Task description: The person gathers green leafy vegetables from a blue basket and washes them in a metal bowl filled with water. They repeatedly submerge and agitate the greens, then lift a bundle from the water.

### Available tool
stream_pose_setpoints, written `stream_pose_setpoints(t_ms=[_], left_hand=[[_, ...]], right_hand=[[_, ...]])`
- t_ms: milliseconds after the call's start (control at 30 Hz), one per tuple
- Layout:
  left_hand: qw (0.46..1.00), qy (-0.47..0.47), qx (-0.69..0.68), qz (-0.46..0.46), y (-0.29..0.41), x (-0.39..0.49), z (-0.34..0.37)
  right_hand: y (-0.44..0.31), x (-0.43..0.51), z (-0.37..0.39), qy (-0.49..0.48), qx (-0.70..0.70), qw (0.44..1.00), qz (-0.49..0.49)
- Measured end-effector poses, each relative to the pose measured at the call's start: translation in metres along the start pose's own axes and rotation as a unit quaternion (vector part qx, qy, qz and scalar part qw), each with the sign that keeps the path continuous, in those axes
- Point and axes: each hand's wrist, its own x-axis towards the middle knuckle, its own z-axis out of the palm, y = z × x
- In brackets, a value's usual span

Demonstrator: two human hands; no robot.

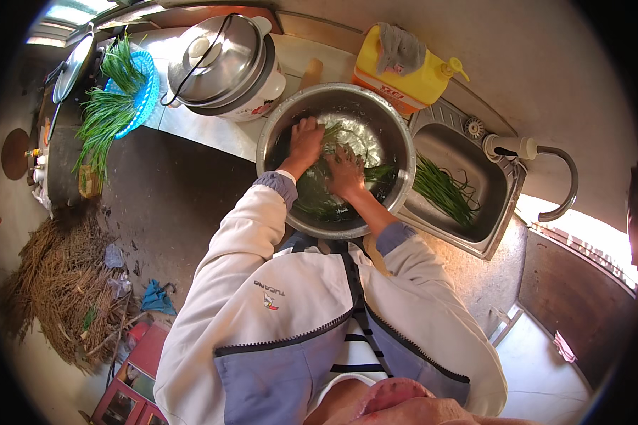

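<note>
A wide stainless steel basin (336, 234) of water stands before me, with garlic chives (380, 172) in it. My left hand (307, 142) is curled around part of the chives at the basin's left side, and some green stalks stick out beside its fingers. To the right and a little nearer to me, my right hand (345, 172) lies in the water on the chives, its fingers spread. Glare and ripples partly hide the fingertips and the submerged leaves. Another bunch of garlic chives (444, 188) lies in the steel sink (481, 154), right of the basin.
On the counter (202, 133) left of the basin stand an electric cooker (218, 58) and a blue plastic basket (150, 90) of chives. Behind the basin is a yellow jug (430, 79) with a grey cloth (401, 48). A curved faucet (569, 180) overhangs the sink. Dry brush (69, 281) lies at left.
</note>
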Motion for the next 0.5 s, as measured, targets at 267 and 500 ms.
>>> stream_pose_setpoints(t_ms=[267, 500], left_hand=[[0.8, 0.029, -0.598, -0.049, 0.055, -0.029, -0.106], [0.717, 0.125, -0.686, -0.007, 0.076, -0.059, -0.202]], right_hand=[[-0.004, -0.02, -0.035, 0.108, 0.349, 0.93, -0.043], [0.016, -0.053, -0.087, 0.254, 0.329, 0.902, -0.115]])
